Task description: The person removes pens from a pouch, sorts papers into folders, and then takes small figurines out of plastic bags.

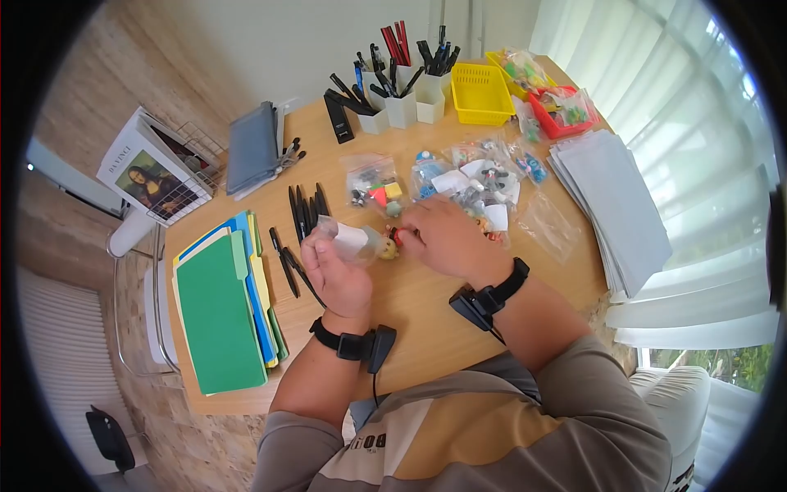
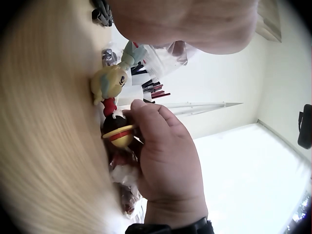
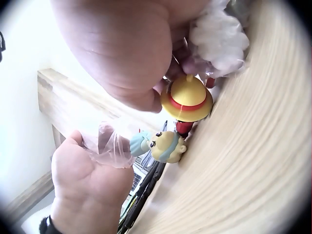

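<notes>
My left hand (image 1: 340, 279) grips a clear plastic bag (image 1: 361, 244) with a white label in it, held close over the table. My right hand (image 1: 451, 238) pinches a small figurine (image 3: 187, 101) in a yellow straw hat with a red band; its red body shows below the hat. Right by it is a blond figurine (image 3: 167, 146) in a pale blue dress, between the two hands at the bag's end. In the left wrist view, the straw-hat figurine's head is low by the tabletop.
Bagged small toys (image 1: 484, 180) lie beyond the hands, with an empty clear bag (image 1: 549, 225) to the right. Black pens (image 1: 305, 209) and green folders (image 1: 215, 316) are on the left. Pen holders (image 1: 402, 111), a yellow basket (image 1: 481, 94) and stacked grey envelopes (image 1: 611, 209) stand around.
</notes>
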`<state>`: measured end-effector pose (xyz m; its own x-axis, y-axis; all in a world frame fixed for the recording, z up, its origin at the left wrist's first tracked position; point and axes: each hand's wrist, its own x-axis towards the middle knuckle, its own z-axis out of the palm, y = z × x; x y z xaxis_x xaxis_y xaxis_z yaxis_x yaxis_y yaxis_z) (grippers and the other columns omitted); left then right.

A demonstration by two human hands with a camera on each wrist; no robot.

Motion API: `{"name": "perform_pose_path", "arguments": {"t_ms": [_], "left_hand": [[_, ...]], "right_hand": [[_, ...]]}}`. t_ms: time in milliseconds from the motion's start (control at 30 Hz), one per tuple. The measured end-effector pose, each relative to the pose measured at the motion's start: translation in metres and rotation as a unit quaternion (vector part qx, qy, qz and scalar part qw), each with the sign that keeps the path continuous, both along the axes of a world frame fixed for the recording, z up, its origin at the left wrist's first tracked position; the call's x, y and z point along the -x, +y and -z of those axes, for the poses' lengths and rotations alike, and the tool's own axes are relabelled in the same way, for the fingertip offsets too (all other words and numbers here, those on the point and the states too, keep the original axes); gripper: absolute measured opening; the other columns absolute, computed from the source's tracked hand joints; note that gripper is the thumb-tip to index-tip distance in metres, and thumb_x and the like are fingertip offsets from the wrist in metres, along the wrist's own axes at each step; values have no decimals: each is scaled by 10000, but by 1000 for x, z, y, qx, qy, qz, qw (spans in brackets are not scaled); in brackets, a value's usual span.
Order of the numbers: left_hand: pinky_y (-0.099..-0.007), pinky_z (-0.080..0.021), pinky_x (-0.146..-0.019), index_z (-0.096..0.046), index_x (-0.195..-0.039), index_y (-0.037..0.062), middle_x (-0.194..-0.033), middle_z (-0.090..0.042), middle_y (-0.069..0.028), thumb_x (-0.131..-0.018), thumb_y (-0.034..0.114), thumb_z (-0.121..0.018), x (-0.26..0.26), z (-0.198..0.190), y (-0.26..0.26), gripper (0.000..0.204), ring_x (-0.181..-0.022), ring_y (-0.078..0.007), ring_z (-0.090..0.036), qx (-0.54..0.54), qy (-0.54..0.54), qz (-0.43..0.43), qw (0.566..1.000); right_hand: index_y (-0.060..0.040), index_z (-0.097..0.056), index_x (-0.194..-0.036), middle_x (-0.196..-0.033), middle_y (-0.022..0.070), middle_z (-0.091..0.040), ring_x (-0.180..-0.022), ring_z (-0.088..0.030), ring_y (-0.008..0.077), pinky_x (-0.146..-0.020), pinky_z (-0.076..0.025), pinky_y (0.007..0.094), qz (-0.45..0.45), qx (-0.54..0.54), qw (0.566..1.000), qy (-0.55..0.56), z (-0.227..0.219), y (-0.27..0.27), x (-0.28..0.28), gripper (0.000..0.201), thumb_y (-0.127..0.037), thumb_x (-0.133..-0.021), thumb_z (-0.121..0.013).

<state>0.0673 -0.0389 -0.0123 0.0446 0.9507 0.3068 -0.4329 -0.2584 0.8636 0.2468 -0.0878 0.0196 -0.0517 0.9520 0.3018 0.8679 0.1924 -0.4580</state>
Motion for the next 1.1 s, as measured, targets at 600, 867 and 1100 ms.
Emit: {"name": "perform_pose_path", "arguments": {"t_ms": [600,867,1100], "left_hand": [[-284,-453,-826,-624,-930,-27,-965,-624,-104,-948,87,-500,-12,-5,-3,169,-896,-171,-575,-20,137,44,989],[-271,-448,-845,-615,-938,-13,-976,-628,-73,-924,44,-471,-12,-2,-1,155,-906,-141,-569,24,118,35,992],[-263,-459,-815,-606,-929,-13,-905,-632,-60,-907,30,-470,-12,-4,-6,145,-853,-132,-576,26,121,71,990]], "right_hand": [[-36,-677,-1074,-1250,93,-578,-1239,-464,297,-973,-360,452,-5,-110,989,-99,19,1,8,317,-211,-817,-613],[-35,-654,-1127,-1369,88,-507,-1298,-411,294,-1043,-337,437,-46,-8,994,-98,-5,-6,6,400,-212,-771,-690],[-33,-720,-962,-1352,89,-525,-1304,-424,300,-1043,-327,458,-33,-65,994,-84,12,1,10,293,-218,-737,-690]]}}
